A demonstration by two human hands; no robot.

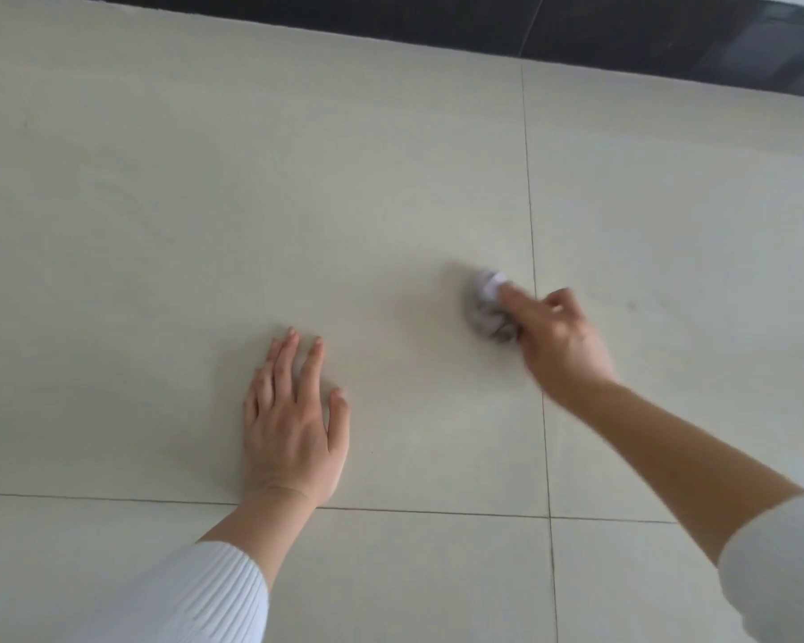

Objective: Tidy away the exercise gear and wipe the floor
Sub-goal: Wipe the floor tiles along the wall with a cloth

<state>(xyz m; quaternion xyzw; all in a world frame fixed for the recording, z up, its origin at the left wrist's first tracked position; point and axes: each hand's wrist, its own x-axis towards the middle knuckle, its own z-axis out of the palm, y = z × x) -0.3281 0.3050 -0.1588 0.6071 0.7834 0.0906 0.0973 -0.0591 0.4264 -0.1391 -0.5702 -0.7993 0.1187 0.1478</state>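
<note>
A crumpled whitish-grey wipe is pressed onto the pale tiled floor right of centre. My right hand grips it from the right, fingers closed around the wad; the hand and wipe are motion-blurred. My left hand lies flat on the floor, palm down, fingers spread, holding nothing, to the left of the wipe. Both arms wear white ribbed sleeves. No exercise gear is in view.
A dark skirting band runs along the far edge of the floor at the top. Grout lines cross near my hands, one running vertically just right of the wipe. A few faint dark specks mark the tile to the right.
</note>
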